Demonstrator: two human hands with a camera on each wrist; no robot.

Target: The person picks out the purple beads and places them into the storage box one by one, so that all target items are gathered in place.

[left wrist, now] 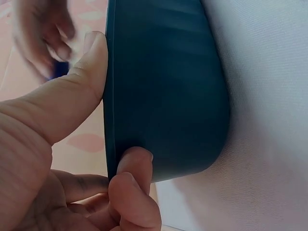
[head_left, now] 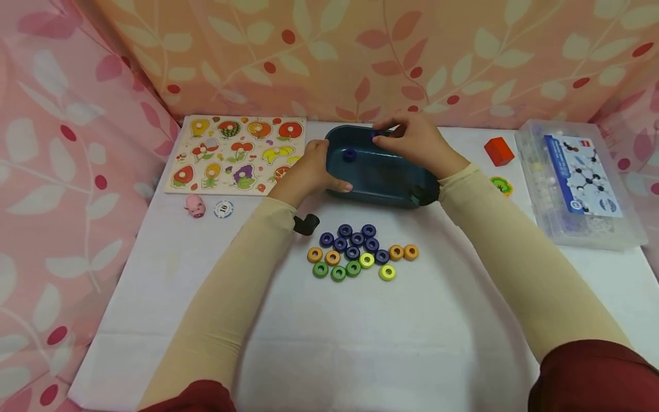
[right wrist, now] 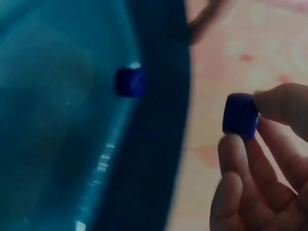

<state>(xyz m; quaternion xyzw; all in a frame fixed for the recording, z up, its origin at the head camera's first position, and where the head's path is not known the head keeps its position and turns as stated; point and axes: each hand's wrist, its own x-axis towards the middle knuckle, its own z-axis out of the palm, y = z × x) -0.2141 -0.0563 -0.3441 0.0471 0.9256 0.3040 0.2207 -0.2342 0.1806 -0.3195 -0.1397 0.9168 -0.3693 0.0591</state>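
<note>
A dark teal plastic tub (head_left: 381, 171) stands at the table's far side. My left hand (head_left: 309, 171) grips its left end, thumb along the rim and fingertips against the outer wall (left wrist: 168, 96). Above the tub's far rim, my right hand (head_left: 417, 140) pinches a dark blue ring bead (right wrist: 240, 115) between thumb and fingers. Another blue bead (head_left: 349, 155) lies inside the tub near its left end; the right wrist view also shows this bead (right wrist: 130, 82). In front of the tub, several loose ring beads lie on the cloth: blue beads (head_left: 352, 252), orange beads (head_left: 396, 252), green beads (head_left: 338, 273) and yellow beads (head_left: 387, 272).
A wooden fruit puzzle board (head_left: 226, 154) lies at the back left, with a pink toy pig (head_left: 195, 206) and a poker chip (head_left: 223, 209) before it. On the right are a red block (head_left: 499, 151), a green-and-orange piece (head_left: 500, 185) and a clear plastic case (head_left: 582, 183).
</note>
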